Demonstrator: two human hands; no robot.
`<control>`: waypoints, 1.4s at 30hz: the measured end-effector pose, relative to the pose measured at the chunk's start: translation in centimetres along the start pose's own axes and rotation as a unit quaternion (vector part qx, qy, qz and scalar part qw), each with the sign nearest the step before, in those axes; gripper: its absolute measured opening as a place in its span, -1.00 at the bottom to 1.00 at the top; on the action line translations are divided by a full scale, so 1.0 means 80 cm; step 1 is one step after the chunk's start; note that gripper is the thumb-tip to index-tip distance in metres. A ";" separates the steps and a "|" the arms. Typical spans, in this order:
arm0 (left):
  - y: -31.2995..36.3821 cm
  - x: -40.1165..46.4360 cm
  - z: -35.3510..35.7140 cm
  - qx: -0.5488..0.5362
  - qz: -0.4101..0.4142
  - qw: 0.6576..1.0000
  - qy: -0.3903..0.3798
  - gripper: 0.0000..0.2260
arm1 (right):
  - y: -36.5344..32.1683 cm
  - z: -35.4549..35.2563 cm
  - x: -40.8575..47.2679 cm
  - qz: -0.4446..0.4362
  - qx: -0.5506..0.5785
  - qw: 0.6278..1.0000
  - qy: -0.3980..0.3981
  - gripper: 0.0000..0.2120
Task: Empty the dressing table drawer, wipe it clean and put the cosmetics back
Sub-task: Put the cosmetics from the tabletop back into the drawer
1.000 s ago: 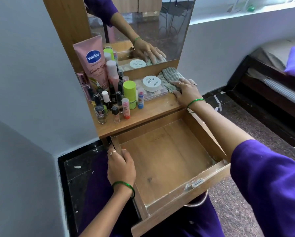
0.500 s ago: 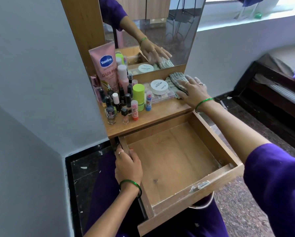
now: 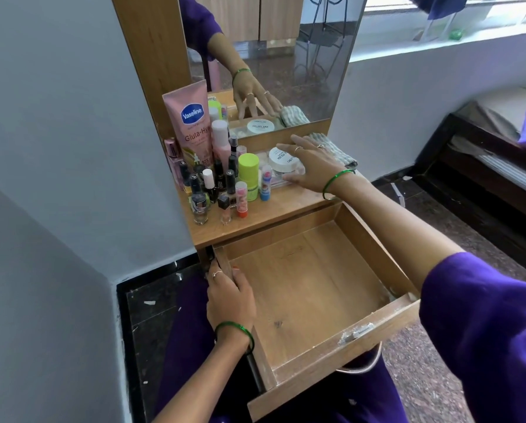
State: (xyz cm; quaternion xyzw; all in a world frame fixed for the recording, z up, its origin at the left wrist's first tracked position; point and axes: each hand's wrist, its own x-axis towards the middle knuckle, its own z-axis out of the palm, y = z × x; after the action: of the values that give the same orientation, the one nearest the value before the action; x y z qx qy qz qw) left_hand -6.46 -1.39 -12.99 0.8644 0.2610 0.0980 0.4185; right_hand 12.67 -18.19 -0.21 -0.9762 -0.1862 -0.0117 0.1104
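The wooden drawer (image 3: 310, 288) is pulled out and nothing lies in it. My left hand (image 3: 229, 297) grips its left side wall. On the dressing table top (image 3: 286, 204) stand several cosmetics: a pink Vaseline tube (image 3: 191, 123), a green-capped bottle (image 3: 249, 175), small nail polish bottles (image 3: 199, 206) and lip balm sticks (image 3: 241, 199). My right hand (image 3: 313, 166) is spread over a white round jar (image 3: 281, 161) that sits on a clear flat box (image 3: 278, 180), thumb at the box's front edge. A grey-green checked cloth (image 3: 338, 151) lies behind that hand.
A mirror (image 3: 286, 56) rises at the back of the table and reflects my right hand. A grey wall (image 3: 57, 148) closes in on the left. A low bed (image 3: 500, 141) stands at the right across a dark stone floor (image 3: 432, 209).
My right hand has left the cloth and moved left onto the white jar and clear box. The left hand stays on the drawer's side wall.
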 end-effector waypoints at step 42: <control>-0.002 0.003 0.001 -0.005 -0.007 1.000 -0.015 -0.72 | 0.001 0.004 0.018 0.095 0.214 0.963 0.129 -0.57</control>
State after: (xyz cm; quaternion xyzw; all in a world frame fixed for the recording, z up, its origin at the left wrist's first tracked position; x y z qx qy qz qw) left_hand -6.28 -1.20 -13.18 0.8619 0.2603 0.0833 0.4272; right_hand 14.02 -17.69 -0.45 -0.9331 -0.0746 -0.0872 0.3408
